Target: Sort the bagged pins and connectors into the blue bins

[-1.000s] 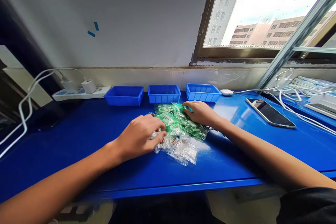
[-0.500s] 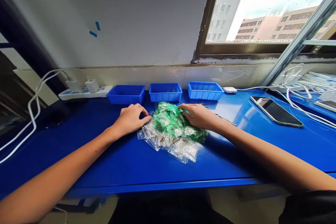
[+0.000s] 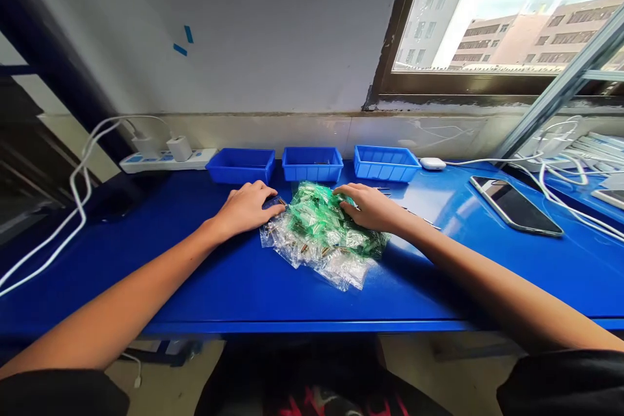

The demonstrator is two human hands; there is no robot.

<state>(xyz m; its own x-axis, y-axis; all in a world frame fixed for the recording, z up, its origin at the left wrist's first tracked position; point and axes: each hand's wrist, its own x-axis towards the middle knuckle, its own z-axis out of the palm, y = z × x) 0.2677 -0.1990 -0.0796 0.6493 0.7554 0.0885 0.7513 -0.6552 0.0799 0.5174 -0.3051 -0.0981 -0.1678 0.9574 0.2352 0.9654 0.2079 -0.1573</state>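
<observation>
A pile of small plastic bags lies on the blue table [image 3: 195, 273]: green bags [image 3: 322, 221] on top, clear bags [image 3: 336, 266] with small metal parts beneath and in front. My left hand [image 3: 246, 208] rests at the pile's left edge, fingers curled down on the table beside a clear bag. My right hand [image 3: 368, 207] lies palm down on the right side of the green bags, fingers spread and pressing on them. Three blue bins stand behind the pile: left bin [image 3: 240, 166], middle bin [image 3: 312, 164], right bin [image 3: 386, 163].
A white power strip [image 3: 166, 157] with chargers and cables sits at the back left. A phone [image 3: 515, 205] lies face up at the right, with white cables [image 3: 560, 172] and a white puck [image 3: 432, 163] nearby. Thin metal pins [image 3: 414, 214] lie by my right wrist. A window is above right.
My left hand has moved off the clear bags to the pile's left edge. My right hand stays on the green bags. The camera has tilted down slightly.
</observation>
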